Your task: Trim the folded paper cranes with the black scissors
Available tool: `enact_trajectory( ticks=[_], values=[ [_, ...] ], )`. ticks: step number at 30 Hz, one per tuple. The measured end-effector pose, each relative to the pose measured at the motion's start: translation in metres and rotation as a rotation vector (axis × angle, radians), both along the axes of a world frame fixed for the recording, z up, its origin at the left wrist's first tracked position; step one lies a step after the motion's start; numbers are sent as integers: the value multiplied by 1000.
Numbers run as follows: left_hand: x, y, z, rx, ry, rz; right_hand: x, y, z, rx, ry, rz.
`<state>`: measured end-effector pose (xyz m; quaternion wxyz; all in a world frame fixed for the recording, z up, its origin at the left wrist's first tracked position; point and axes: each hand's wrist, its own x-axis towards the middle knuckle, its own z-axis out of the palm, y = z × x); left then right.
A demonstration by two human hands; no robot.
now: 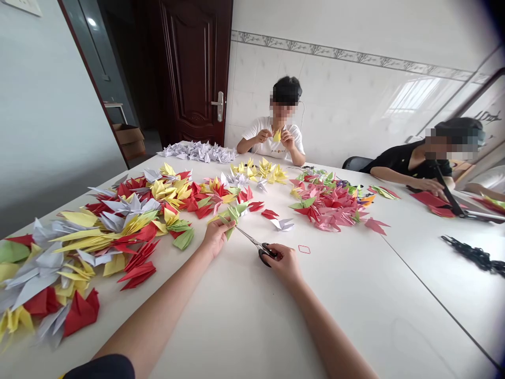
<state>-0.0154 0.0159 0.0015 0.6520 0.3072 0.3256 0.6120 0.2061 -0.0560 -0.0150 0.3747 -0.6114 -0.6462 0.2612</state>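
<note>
My left hand (216,237) pinches a green folded paper crane (233,215) above the middle of the white table (236,326). In my right hand (286,263) is a pair of scissors (256,245) with black handles, fingers through the loops. The blade tips point left and reach the lower edge of the green paper; whether they touch it I cannot tell. Just beyond lie a few loose red folded pieces (270,214) and a white one (282,225). A big heap of red, yellow, white and green folded paper (134,210) spreads to the left of my left hand.
A pink and red heap (327,202) lies right of centre, white cranes (199,151) at the far edge. One person (276,131) opposite holds a yellow piece; another (410,163) at right sits by a paper cutter (450,195). Black cords (473,255) lie at right.
</note>
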Motion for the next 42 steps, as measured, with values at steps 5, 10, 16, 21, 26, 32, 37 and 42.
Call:
enact_trajectory(
  ticks=[5, 10, 16, 21, 26, 32, 37, 42],
  values=[
    [1, 1, -3, 62, 62, 12, 0, -1, 1, -26, 34, 7],
    [-1, 2, -8, 105, 136, -15, 0, -1, 3, -48, 105, 38],
    [-2, 4, -12, 116, 261, 51, 0, 0, 4, -89, 157, 77],
    [-2, 3, -10, 101, 339, 108, 2, 1, 0, -96, 183, 83],
    [-5, 3, -9, 148, 336, 209, 5, 3, -2, -76, 218, 80],
    [-5, 0, -6, 240, 483, 262, 6, 4, 0, -81, 288, 90],
    [-2, -3, -7, 284, 525, 297, 7, 6, -5, -80, 286, 91],
    [-3, 0, -10, 252, 528, 302, 8, 8, -6, -90, 266, 84]
  ],
)
